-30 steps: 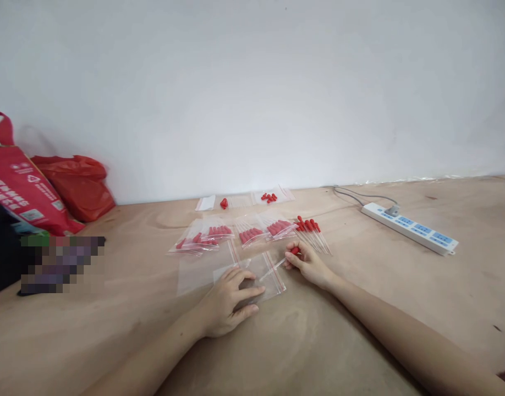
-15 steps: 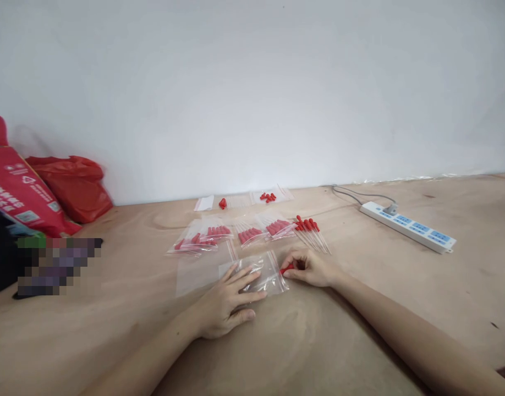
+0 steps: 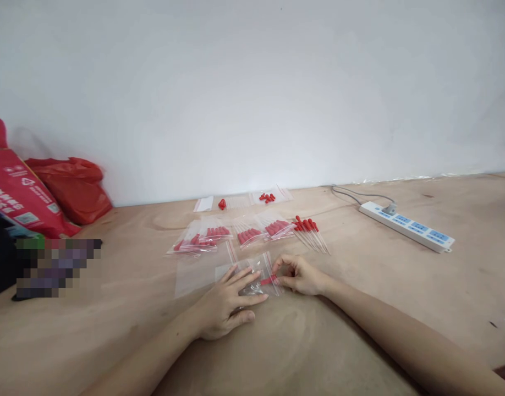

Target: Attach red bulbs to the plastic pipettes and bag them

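Observation:
My left hand [image 3: 230,305] lies with fingers spread over a clear zip bag [image 3: 258,267], pressing it to the table; no object is gripped in it. At the bag's right, open end, my right hand [image 3: 302,276] pinches a dropper [image 3: 268,280] by its red rubber bulb. Most of the dropper is inside the bag, and its thin tube is hard to make out there. Beyond my right hand lies a loose bunch of droppers [image 3: 312,234] with red bulbs. Under and behind my left fingers is another flat clear bag [image 3: 190,278].
Filled bags of droppers [image 3: 248,235] lie in a row behind my hands. Near the wall are loose red bulbs [image 3: 267,198], thin clear tubes [image 3: 238,202] and a white slip [image 3: 203,204]. A power strip [image 3: 407,225] sits right, red bags [image 3: 73,184] left.
My right hand has moved left, and the red-bulbed dropper has slid further into the bag. My left hand stays spread on the bag.

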Available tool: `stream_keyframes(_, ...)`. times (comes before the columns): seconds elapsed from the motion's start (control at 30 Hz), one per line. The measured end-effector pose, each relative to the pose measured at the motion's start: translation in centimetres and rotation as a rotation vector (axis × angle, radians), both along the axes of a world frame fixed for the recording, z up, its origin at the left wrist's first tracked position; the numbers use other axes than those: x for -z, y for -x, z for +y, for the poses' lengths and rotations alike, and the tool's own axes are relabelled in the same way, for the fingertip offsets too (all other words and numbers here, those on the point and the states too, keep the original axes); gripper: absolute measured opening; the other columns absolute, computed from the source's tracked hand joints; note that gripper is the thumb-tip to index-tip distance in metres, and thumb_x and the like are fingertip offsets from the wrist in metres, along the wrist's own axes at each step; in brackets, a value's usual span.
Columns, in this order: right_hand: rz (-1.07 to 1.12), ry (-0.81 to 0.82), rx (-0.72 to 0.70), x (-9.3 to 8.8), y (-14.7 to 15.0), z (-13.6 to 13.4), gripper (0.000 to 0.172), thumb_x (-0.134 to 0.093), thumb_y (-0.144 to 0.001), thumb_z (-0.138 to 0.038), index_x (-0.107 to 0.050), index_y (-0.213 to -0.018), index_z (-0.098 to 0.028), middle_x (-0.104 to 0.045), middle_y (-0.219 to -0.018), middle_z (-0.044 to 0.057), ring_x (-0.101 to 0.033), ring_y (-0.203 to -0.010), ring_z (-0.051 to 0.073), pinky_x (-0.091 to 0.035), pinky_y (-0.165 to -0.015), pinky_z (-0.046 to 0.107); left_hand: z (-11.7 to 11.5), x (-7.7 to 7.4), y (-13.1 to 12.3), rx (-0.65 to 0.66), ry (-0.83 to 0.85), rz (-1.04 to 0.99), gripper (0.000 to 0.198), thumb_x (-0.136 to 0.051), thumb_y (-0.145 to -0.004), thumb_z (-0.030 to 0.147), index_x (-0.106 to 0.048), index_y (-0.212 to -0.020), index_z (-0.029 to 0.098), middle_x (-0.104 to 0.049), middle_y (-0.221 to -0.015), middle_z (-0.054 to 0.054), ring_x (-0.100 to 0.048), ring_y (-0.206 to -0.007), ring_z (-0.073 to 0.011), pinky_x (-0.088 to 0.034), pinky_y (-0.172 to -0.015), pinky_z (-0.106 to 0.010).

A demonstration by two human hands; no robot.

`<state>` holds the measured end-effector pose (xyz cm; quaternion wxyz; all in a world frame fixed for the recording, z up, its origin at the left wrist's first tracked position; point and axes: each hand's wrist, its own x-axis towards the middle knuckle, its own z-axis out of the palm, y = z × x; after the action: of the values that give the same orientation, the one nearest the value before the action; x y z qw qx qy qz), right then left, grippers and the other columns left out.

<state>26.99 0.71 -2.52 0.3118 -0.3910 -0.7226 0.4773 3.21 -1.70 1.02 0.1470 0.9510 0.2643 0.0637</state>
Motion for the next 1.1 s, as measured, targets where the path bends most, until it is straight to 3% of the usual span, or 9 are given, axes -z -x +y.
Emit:
stream_keyframes(0.17,-0.025,-0.101,-0.015,0.0,-0.1,0.2,0.014,-0.059,-0.073,-0.026,-0.048,-0.078,-0.019,-0.045,-0.05,-0.007,-0.04,-0.043,0.007,-0.027,-0.042,0.018,-0.2,0.2,0.1,-0.014,-0.037,-0.025,0.039,-0.048,-0.085,0.031,-0.043,-0.124,0.036,-0.03,-0.14,-0.004,-0.024,-0.128,-0.0284,-0.018,-0.101,-0.056)
stream_keyframes(0.33,-0.071,-0.123,0.011,-0.1,-0.3,0.2,0.014,-0.059,-0.072,-0.025,-0.048,-0.078,-0.019,-0.035,-0.046,-0.01,-0.031,-0.042,0.007,-0.022,-0.04,0.018,-0.2,0.7,0.9,-0.251,-0.079,-0.267,0.027,-0.047,-0.081,0.022,-0.052,-0.107,0.02,-0.056,-0.113,-0.009,-0.052,-0.106,-0.0213,-0.042,-0.091,-0.039)
stream_keyframes(0.4,-0.036,-0.083,0.033,0.0,-0.3,0.3,0.017,-0.061,-0.071,-0.029,-0.048,-0.076,-0.019,-0.032,-0.045,-0.01,-0.029,-0.041,0.006,-0.021,-0.04,0.018,-0.1,0.7,1.2,-0.264,-0.047,-0.272,0.025,-0.048,-0.08,0.022,-0.054,-0.104,0.018,-0.06,-0.106,-0.008,-0.055,-0.1,-0.0203,-0.046,-0.086,-0.036)
stream_keyframes(0.53,0.124,0.026,0.057,0.4,0.2,0.5,0.028,-0.066,-0.066,-0.037,-0.045,-0.073,-0.019,-0.041,-0.052,-0.008,-0.033,-0.044,0.005,-0.025,-0.042,0.018,0.1,0.7,1.1,-0.235,-0.015,-0.245,0.028,-0.049,-0.08,0.024,-0.055,-0.107,0.02,-0.061,-0.109,-0.007,-0.054,-0.104,-0.0209,-0.045,-0.088,-0.037)
stream_keyframes(0.63,0.164,0.022,0.017,0.4,0.8,0.3,0.027,-0.065,-0.066,-0.036,-0.045,-0.073,-0.019,-0.051,-0.064,-0.004,-0.041,-0.051,0.006,-0.03,-0.046,0.018,0.2,0.7,1.0,-0.233,-0.006,-0.241,0.03,-0.048,-0.08,0.024,-0.055,-0.11,0.02,-0.06,-0.111,-0.007,-0.054,-0.105,-0.0213,-0.044,-0.089,-0.038)
stream_keyframes(0.77,0.076,-0.043,-0.028,0.1,1.4,-0.2,0.019,-0.061,-0.071,-0.031,-0.046,-0.072,-0.019,-0.044,-0.055,-0.007,-0.036,-0.048,0.006,-0.027,-0.045,0.018,0.3,0.8,1.0,-0.212,0.0,-0.226,0.031,-0.048,-0.081,0.023,-0.055,-0.111,0.02,-0.06,-0.112,-0.008,-0.053,-0.106,-0.0216,-0.043,-0.091,-0.039)
stream_keyframes(0.97,0.225,0.088,0.028,0.4,1.0,0.4,0.036,-0.068,-0.061,-0.042,-0.041,-0.067,-0.019,-0.046,-0.057,-0.007,-0.042,-0.049,0.006,-0.032,-0.048,0.019,0.4,1.2,1.1,-0.223,-0.089,-0.303,0.028,-0.047,-0.082,0.024,-0.055,-0.109,0.021,-0.059,-0.111,-0.007,-0.053,-0.105,-0.0199,-0.043,-0.091,-0.037)
stream_keyframes(1.1,0.259,0.07,0.072,0.8,0.0,1.3,0.035,-0.068,-0.062,-0.041,-0.042,-0.07,-0.019,-0.051,-0.061,-0.005,-0.046,-0.054,0.007,-0.036,-0.053,0.021,0.5,1.4,1.0,-0.27,-0.077,-0.32,0.019,-0.046,-0.082,0.023,-0.058,-0.097,0.019,-0.06,-0.104,-0.007,-0.057,-0.094,-0.0178,-0.047,-0.082,-0.032)
